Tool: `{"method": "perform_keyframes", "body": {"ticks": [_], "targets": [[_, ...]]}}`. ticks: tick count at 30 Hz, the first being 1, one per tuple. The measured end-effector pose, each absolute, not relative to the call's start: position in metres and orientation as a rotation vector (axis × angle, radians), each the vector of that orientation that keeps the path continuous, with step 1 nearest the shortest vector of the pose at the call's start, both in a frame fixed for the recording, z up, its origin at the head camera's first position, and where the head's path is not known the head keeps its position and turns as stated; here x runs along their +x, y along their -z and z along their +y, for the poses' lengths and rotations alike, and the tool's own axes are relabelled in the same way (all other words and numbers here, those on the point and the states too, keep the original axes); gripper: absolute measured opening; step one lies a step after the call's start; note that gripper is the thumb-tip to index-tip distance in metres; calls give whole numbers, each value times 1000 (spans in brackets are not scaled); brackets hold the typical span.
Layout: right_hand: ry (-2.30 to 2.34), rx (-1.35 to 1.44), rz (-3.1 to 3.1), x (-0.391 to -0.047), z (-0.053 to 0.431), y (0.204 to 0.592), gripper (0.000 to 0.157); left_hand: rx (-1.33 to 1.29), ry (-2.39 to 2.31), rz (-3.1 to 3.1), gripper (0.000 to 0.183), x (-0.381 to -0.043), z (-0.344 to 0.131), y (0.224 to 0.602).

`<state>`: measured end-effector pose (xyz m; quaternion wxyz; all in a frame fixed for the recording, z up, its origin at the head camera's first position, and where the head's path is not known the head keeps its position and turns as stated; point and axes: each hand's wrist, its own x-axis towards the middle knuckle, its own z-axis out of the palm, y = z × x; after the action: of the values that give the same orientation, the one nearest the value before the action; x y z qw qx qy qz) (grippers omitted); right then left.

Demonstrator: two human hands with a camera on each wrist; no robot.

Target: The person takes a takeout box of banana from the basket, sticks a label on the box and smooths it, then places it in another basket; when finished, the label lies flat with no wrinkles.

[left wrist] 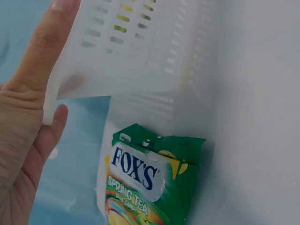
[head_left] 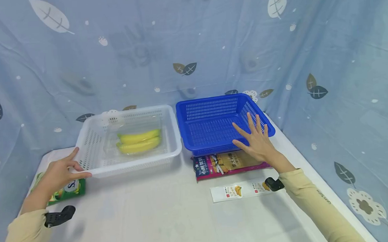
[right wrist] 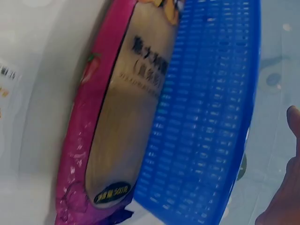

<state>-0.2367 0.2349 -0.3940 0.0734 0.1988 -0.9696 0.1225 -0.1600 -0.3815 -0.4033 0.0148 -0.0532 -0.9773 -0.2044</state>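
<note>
Left hand [head_left: 58, 174], left of frame: thumb and fingers pinch the corner rim of the white perforated plastic basket [head_left: 133, 166], probably because the lip offers a firm edge. Basket sits left of centre; yellow curved bananas [head_left: 139, 142] lie inside it, in clear plastic packaging, likely for containment. Right hand [head_left: 258, 143], right of centre: fingers spread over the blue perforated plastic basket [head_left: 211, 131], pinching nothing; contact unclear.
</note>
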Motion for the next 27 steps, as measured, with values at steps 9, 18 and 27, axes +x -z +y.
{"method": "perform_keyframes", "body": {"ticks": [9,18,27], "targets": [[-831,672,-2938,-239,222,376,64,-160,592,-3045,37,-164,-378,403],[-1503,583,-2790,-241,203,355,52,-100,637,-3074,43,-165,-374,401],[-2227,346,-2614,-245,168,327,46,-67,641,-3071,47,-161,-374,396]]}}
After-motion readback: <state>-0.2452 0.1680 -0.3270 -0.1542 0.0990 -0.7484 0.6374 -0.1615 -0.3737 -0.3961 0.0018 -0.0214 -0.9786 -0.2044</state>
